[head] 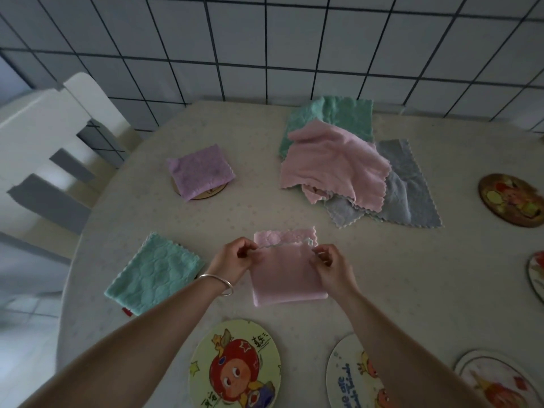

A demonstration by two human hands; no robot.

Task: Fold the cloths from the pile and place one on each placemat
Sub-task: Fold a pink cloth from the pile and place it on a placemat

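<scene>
Pink cloth (284,278) pinched by both hands' (235,259) grips.

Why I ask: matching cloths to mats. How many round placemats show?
6 round placemats: one under the folded purple cloth, three along the near edge, two at right. The folded teal cloth may hide another.

Bare forearms, sleeveless; a silver bangle (217,282) circles the left wrist.

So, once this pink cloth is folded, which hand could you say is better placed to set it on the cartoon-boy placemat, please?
Probably the left hand: it pinches the pink cloth on the side nearer the cartoon-boy placemat, below and left.
</scene>
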